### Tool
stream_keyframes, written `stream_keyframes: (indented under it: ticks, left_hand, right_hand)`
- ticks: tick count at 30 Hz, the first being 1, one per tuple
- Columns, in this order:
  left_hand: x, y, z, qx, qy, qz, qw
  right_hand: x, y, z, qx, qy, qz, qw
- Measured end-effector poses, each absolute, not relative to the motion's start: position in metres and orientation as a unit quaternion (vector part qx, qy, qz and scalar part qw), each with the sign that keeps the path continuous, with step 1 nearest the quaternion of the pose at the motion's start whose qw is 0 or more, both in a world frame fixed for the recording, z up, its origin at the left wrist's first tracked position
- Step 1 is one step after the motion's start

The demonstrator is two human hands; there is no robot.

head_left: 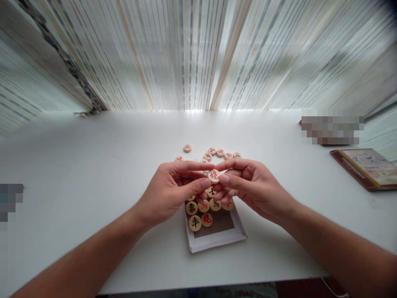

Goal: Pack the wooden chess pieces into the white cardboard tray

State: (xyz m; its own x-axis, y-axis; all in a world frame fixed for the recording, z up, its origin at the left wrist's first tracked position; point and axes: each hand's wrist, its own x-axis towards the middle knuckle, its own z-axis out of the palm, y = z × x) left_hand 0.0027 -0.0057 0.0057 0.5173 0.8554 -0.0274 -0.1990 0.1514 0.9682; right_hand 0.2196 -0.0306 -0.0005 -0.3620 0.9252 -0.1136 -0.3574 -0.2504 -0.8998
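A round wooden Chinese chess piece (214,176) with a red character is pinched between my left hand (173,182) and my right hand (252,182), thumbs and fingertips touching its edges. Below it lies a shallow white box (217,238) with a brown bottom. Several pieces sit in the box in rows, among them a black-marked piece (195,223) and a red-marked piece (206,219) in the nearest row. My fingers hide part of the box's far side. Beyond my hands, loose chess pieces (220,152) lie on the white table, some partly covered by my fingers.
One piece (187,148) lies apart at the back on the white table (93,165). To the right is a flat brown-edged book or box (369,169), with a blurred-out object (331,129) behind it. A striped curtain (192,54) hangs along the far edge.
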Motion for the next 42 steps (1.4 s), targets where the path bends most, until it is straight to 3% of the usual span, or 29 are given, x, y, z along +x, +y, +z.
stream_keyframes:
  ticks: [18, 27, 42]
  left_hand:
    - [0.007, -0.011, 0.004, 0.548, 0.326, 0.4, 0.658]
    - [0.009, -0.016, 0.008, 0.662, 0.323, 0.404, 0.542]
    - [0.01, -0.01, 0.005, 0.581, 0.325, 0.424, 0.614]
  right_hand:
    - [0.215, -0.031, 0.001, -0.401, -0.433, 0.669, 0.451]
    - [0.216, -0.031, -0.003, -0.404, -0.452, 0.652, 0.455]
    - [0.218, -0.031, -0.001, -0.354, -0.444, 0.69, 0.45]
